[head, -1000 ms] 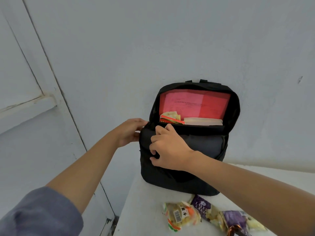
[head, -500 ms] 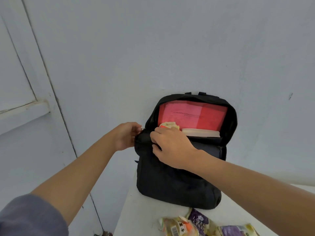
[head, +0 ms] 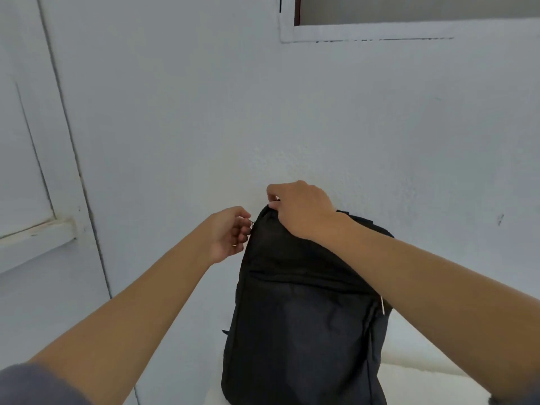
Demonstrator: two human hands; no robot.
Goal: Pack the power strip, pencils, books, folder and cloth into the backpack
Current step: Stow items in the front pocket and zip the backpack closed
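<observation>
Black backpack [head: 304, 317] upright, contents unseen; left fingers [head: 243, 237] tight on zipper pull [head: 250, 221], right fingers [head: 274, 189] around top edge.

Soft, even light with a cool bluish cast covers the wall [head: 292, 112]; shadows are faint and diffuse. The black backpack [head: 306, 317] shows little surface detail. The picture is slightly soft overall, and wide-angle distortion bends the door frame [head: 61, 171] at the left edge.

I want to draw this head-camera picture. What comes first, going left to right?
Door → left hand pinching the zip pull → right hand gripping the backpack top → small dark mark.
</observation>
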